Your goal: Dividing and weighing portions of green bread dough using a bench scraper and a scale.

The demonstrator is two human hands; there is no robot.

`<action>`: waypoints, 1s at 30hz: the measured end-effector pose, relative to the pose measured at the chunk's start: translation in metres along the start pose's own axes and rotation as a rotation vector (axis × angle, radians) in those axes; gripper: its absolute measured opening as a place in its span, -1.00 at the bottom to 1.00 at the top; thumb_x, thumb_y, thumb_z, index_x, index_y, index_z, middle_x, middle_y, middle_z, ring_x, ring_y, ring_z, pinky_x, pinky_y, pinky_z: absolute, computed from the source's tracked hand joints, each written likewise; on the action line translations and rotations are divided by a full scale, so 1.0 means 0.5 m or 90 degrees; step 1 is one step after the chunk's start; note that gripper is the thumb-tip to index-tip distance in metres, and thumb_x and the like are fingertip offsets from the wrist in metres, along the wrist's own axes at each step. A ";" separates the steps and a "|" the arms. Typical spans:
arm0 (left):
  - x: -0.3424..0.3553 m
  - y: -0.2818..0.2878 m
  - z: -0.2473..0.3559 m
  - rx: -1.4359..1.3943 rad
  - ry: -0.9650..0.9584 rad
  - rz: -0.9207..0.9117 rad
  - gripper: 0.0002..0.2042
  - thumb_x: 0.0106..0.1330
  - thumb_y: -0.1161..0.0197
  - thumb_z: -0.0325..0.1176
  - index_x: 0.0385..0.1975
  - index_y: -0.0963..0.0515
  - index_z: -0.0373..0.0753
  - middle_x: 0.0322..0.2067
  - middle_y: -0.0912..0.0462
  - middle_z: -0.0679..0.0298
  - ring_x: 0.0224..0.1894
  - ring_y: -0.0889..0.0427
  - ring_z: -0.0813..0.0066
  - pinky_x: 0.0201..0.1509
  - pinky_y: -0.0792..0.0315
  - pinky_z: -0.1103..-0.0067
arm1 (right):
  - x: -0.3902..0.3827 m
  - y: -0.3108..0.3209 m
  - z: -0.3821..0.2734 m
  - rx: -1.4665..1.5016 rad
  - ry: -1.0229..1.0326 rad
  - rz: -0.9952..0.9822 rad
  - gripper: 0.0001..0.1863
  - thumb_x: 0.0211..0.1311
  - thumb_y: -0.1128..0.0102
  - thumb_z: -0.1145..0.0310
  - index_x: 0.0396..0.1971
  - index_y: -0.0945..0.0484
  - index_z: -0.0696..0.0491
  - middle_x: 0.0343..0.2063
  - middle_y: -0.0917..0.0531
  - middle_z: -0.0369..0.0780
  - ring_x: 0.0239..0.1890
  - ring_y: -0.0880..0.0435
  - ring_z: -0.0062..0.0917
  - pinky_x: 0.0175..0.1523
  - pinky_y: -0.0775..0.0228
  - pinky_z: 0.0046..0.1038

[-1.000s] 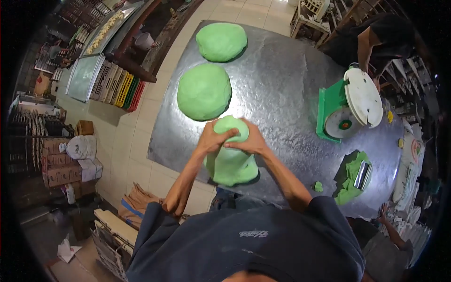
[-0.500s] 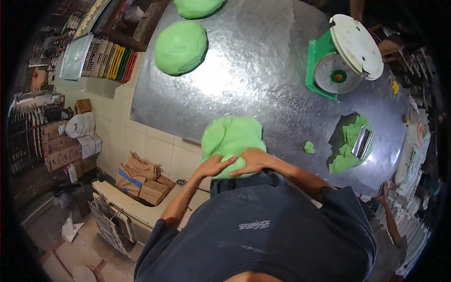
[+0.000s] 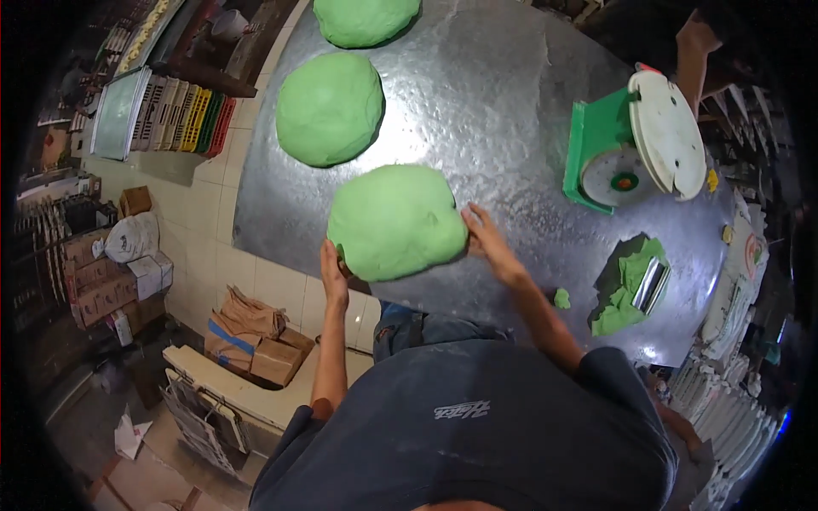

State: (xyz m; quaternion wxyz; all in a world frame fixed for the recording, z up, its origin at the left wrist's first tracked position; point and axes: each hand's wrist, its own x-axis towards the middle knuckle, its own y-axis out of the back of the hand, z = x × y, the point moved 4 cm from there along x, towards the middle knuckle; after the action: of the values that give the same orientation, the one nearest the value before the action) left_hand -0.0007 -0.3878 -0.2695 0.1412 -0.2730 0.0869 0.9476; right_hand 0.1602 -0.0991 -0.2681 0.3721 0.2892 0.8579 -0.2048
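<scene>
A large lump of green dough (image 3: pixel 396 223), smooth and rounded on top, lies at the near edge of the metal table (image 3: pixel 486 111). My left hand (image 3: pixel 335 271) presses along its left side, with some fingers hidden at the edge. Against the right side rests my right hand (image 3: pixel 492 244), fingers partly spread at the rim. Between them the two hands hold the lump. Beyond it sits a second green dough ball (image 3: pixel 330 109), and a third dough ball (image 3: pixel 366 17) is cut off by the top of the view.
A green scale (image 3: pixel 596 157) with a round white pan stands at the right. Nearer me, a metal scraper (image 3: pixel 651 285) lies on a flat green dough piece (image 3: pixel 629 294), beside a small dough scrap (image 3: pixel 561 298). Another person's arm (image 3: pixel 694 60) shows behind the scale. Cartons (image 3: pixel 281 351) sit lower left.
The dough has moved away from my body onto the table and now shows a smoother face. My hands have gone from pressing its near edge to its two sides.
</scene>
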 end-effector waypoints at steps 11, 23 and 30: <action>0.178 -0.191 0.173 -0.251 0.133 -0.315 -0.38 0.39 0.18 0.13 0.26 -0.23 -0.24 0.19 -0.35 0.18 0.17 -0.38 0.32 0.23 -0.30 0.40 | 0.168 -0.077 0.039 0.291 -0.059 -0.035 -0.19 0.24 -0.14 -0.06 0.30 -0.08 0.14 0.25 -0.26 -0.10 0.24 -0.28 -0.36 0.24 -0.24 -0.32; 0.491 -0.461 0.438 0.389 -0.463 0.028 -0.18 0.26 -0.18 0.10 0.32 0.06 -0.27 0.21 -0.15 -0.12 0.14 -0.35 0.08 0.19 -0.30 0.34 | 0.257 0.132 -0.511 -0.001 0.454 0.640 -0.29 0.20 -0.25 0.02 0.11 -0.17 0.22 0.01 -0.37 -0.02 -0.02 -0.45 -0.41 0.04 -0.34 -0.42; 0.136 -0.534 0.164 0.116 -0.139 -0.454 -0.55 0.33 -0.20 -0.19 0.13 -0.28 -0.21 -0.26 -0.53 0.22 -0.32 -0.48 0.61 -0.27 -0.37 0.68 | 0.106 0.179 0.022 0.144 0.384 0.567 -0.78 0.12 -0.30 0.45 -0.34 -0.40 0.11 -0.58 -0.46 -0.34 -0.49 -0.45 -0.70 -0.35 -0.33 -0.62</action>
State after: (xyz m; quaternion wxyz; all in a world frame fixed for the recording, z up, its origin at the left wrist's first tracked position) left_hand -0.0122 -0.1006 -0.2611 0.4944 -0.1699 0.0549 0.8507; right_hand 0.1943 -0.0201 -0.3272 0.1266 0.7086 0.6937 -0.0266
